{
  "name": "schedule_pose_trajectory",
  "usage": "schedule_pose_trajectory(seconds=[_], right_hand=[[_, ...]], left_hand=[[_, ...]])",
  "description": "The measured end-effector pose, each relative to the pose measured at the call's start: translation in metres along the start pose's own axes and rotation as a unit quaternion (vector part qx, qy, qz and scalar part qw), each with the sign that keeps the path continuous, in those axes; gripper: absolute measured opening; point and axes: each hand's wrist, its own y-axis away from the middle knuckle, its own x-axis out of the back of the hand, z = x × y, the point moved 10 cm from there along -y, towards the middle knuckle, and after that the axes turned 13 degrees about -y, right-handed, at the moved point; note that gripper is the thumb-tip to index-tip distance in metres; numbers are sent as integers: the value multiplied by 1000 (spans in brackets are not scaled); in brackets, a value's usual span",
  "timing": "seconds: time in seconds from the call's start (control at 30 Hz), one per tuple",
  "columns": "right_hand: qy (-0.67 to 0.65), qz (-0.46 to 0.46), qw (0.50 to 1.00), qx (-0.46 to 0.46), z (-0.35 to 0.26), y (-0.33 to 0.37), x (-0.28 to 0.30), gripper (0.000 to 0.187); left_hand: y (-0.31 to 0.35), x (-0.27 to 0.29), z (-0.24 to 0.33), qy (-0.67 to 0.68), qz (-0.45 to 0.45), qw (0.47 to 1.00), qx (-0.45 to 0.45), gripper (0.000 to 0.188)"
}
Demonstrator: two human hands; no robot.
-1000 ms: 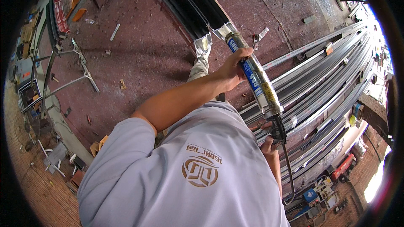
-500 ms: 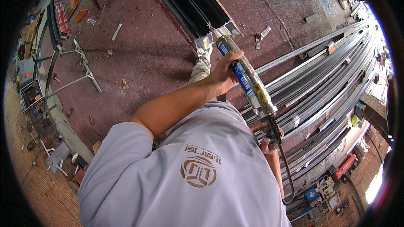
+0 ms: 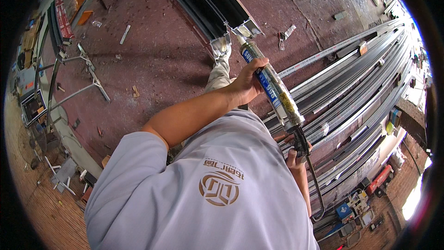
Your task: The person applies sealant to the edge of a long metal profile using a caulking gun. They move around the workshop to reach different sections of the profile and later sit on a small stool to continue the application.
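A caulking gun [image 3: 299, 141] loaded with a blue and silver sealant cartridge [image 3: 273, 88] slants across in front of me. My left hand [image 3: 248, 82] is wrapped round the cartridge's upper half. Low on the right, my right hand [image 3: 296, 157] grips the gun's black handle, its fingers partly hidden behind it. The cartridge's pale nozzle [image 3: 240, 38] points at the cut end of a black metal profile [image 3: 203, 4]. White material shows inside the profile's open end; whether the nozzle touches it I cannot tell.
Long metal profiles [image 3: 351, 78] lie stacked on the right. A metal stand [image 3: 95, 76] is on the left, beside a red-and-white wrapped bundle [image 3: 63, 16]. Scraps litter the reddish floor [image 3: 152, 60]. Tools and a red cylindrical machine [image 3: 381, 178] are at the lower right.
The profile end sits slightly further left in view, and the nozzle shows more plainly beside it. Both hands keep their hold on the caulking gun and cartridge.
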Motion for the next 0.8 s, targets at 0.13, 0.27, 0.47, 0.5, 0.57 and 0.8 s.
schedule_pose_trajectory(seconds=[0.13,0.27,0.47,0.5,0.57,0.8], right_hand=[[8,-4,1000,-1,4,3,1,59],[-2,4,1000,-15,14,8,5,62],[35,19,998,-40,12,12,12,67],[19,16,998,-60,14,12,11,68],[-1,22,997,-75,15,11,11,68],[-26,16,997,-71,17,16,13,56]], left_hand=[[-1,3,-4,-2,16,1000,6,28],[-3,2,-8,-7,23,1000,12,29],[-5,-1,-16,1,16,1000,25,30],[-6,-2,-16,4,10,1000,24,30],[-7,-3,-17,1,5,1000,23,30],[-12,-10,-17,-3,-16,999,29,28]])
